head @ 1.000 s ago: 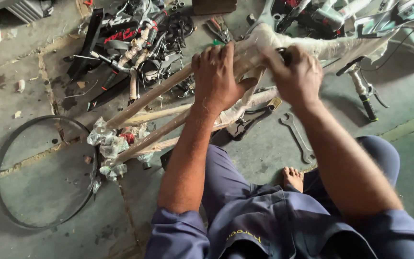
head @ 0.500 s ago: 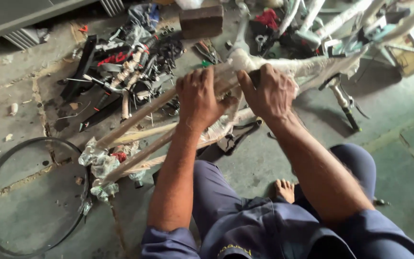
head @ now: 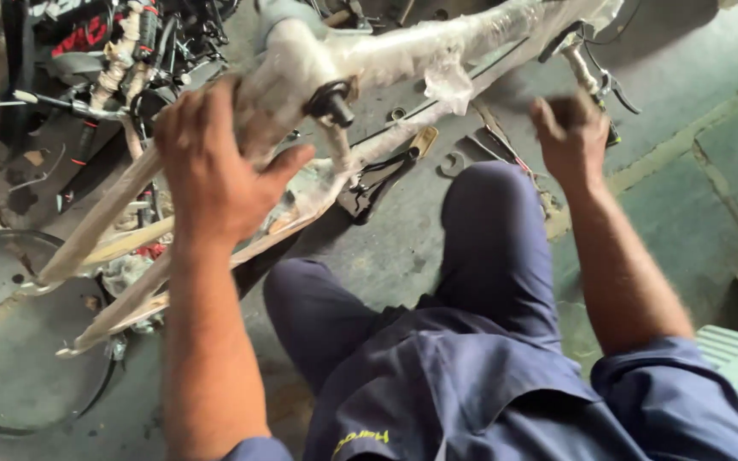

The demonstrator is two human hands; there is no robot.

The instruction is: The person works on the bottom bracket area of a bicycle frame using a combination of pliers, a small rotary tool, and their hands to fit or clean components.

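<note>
A pale bicycle frame (head: 403, 51) wrapped in clear plastic lies tilted across the floor in front of my knees. My left hand (head: 215, 162) grips it around the tube junction, just left of a black axle stub (head: 332, 101). The frame's thin rear stays (head: 104, 222) run down to the left. My right hand (head: 570, 132) is off the frame and hangs in the air above my right knee. It is blurred, its fingers curled closed, and I cannot tell whether anything small is inside.
A dark wheel rim (head: 2, 239) lies on the concrete at the left. Bicycle parts and handlebars (head: 87, 51) are piled at the top left. A spanner (head: 453, 162) and a brake lever (head: 600, 81) lie beyond my knees. A pale blue object (head: 736, 358) sits at the bottom right.
My right hand has let go of the frame and moved right, away from it. My left hand keeps its grip. The view has moved in closer to the frame.
</note>
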